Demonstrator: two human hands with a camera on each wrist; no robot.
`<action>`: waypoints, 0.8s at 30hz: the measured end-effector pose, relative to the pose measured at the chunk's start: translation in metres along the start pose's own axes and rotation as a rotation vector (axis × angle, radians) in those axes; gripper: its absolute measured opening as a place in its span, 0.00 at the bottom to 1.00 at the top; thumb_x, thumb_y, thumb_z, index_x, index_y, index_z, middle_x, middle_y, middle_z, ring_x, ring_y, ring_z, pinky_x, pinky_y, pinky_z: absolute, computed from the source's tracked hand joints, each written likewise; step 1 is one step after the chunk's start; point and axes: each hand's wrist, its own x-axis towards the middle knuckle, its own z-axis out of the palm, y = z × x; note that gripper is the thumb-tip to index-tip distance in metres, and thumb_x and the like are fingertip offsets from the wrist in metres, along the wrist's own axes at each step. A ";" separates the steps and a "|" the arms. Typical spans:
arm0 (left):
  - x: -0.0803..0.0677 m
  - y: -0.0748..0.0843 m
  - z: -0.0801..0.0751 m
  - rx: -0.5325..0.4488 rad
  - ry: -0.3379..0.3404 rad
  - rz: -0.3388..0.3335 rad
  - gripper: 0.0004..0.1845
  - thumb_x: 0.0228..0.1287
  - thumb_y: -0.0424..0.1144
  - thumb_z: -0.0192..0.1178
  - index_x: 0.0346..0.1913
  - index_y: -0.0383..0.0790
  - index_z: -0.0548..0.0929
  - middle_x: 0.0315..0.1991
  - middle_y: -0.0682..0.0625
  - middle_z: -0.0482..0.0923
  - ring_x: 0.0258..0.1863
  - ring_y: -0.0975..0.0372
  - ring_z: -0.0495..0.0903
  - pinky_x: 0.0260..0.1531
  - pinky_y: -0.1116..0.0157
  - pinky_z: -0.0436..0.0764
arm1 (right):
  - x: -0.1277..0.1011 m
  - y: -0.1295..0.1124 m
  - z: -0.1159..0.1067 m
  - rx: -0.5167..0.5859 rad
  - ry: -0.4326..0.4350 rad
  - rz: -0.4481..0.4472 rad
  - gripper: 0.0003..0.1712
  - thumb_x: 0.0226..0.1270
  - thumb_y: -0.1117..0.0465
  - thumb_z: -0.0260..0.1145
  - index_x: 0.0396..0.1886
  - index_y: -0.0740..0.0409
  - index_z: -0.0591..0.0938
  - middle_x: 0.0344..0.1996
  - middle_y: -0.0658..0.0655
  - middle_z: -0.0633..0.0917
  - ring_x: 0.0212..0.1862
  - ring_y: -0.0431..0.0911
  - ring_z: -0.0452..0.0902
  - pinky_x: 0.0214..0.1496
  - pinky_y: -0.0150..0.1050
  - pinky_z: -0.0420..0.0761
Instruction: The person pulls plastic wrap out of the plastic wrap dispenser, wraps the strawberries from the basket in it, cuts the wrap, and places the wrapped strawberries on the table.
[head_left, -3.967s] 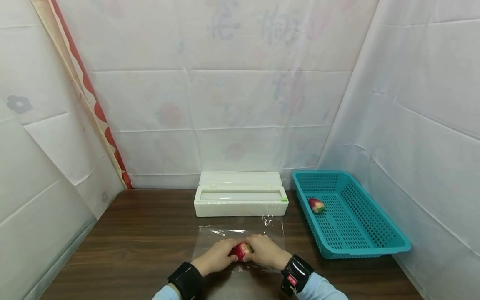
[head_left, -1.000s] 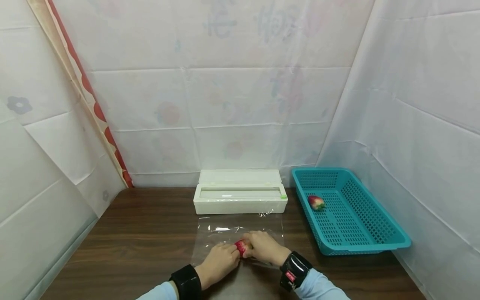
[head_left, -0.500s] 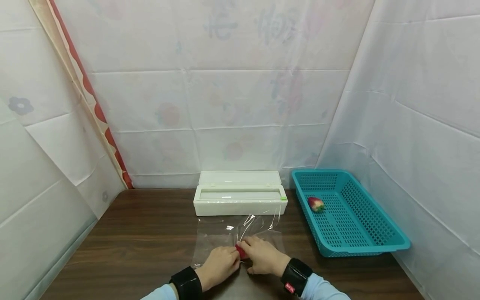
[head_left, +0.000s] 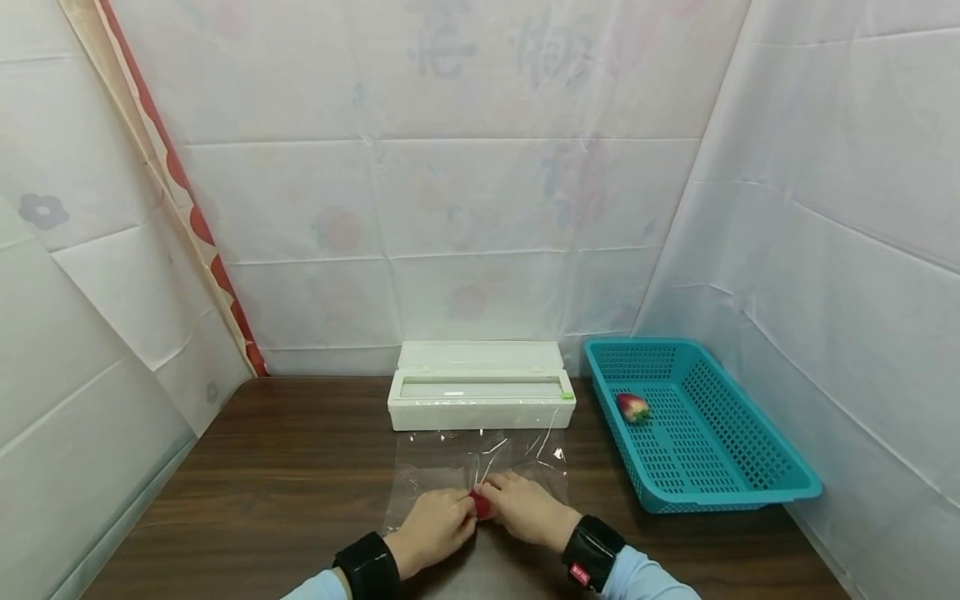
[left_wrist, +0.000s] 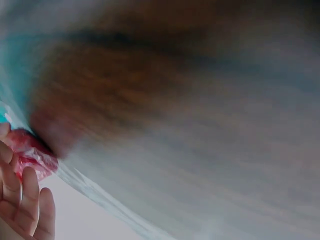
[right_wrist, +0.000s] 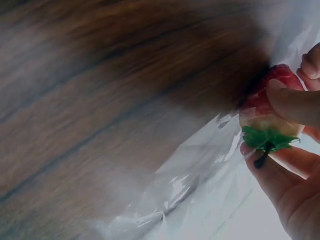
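Note:
A red strawberry (head_left: 482, 505) with a pale shoulder lies on clear plastic wrap (head_left: 427, 467) in the head view. My left hand (head_left: 438, 525) pinches its left end, and my right hand (head_left: 528, 510) grips it from the right. In the right wrist view, a thumb and fingers hold the strawberry (right_wrist: 272, 112), its green leaves and dark stem showing below the thumb. Film covers part of the strawberry (left_wrist: 32, 157) in the left wrist view, beside several fingers (left_wrist: 30, 200). Creases in the wrap run from the fruit toward the white box.
Behind the hands stands a white wrap dispenser box (head_left: 482, 415), its lid raised. A teal perforated basket (head_left: 738, 505) on the right holds another strawberry (head_left: 633, 408). White cloth walls enclose the brown wooden table (head_left: 285, 483).
The right hand has moved further over the strawberry, hiding more of it. Wrap near the fruit has been gathered, with fresh creases toward the box. Earlier, the left hand shifted from the fruit's far side to its left end.

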 end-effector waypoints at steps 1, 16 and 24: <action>0.000 0.000 -0.002 -0.006 -0.016 -0.032 0.08 0.44 0.41 0.65 0.21 0.49 0.75 0.21 0.61 0.71 0.22 0.68 0.73 0.20 0.71 0.71 | 0.001 0.000 -0.001 0.015 -0.005 0.007 0.27 0.51 0.56 0.70 0.54 0.51 0.76 0.45 0.51 0.79 0.46 0.44 0.77 0.48 0.38 0.79; 0.010 0.012 0.002 0.014 -0.253 -0.327 0.28 0.42 0.50 0.70 0.44 0.37 0.74 0.37 0.47 0.78 0.37 0.58 0.77 0.35 0.62 0.78 | 0.003 0.003 0.001 0.192 -0.014 0.066 0.26 0.54 0.56 0.67 0.55 0.53 0.77 0.46 0.51 0.81 0.45 0.42 0.79 0.44 0.34 0.79; 0.009 -0.003 -0.007 -0.177 -0.244 -0.273 0.13 0.50 0.39 0.65 0.40 0.40 0.80 0.34 0.52 0.81 0.35 0.61 0.78 0.30 0.64 0.78 | 0.000 0.006 -0.004 0.272 -0.030 0.088 0.25 0.54 0.58 0.68 0.54 0.52 0.78 0.45 0.51 0.77 0.40 0.38 0.77 0.40 0.30 0.77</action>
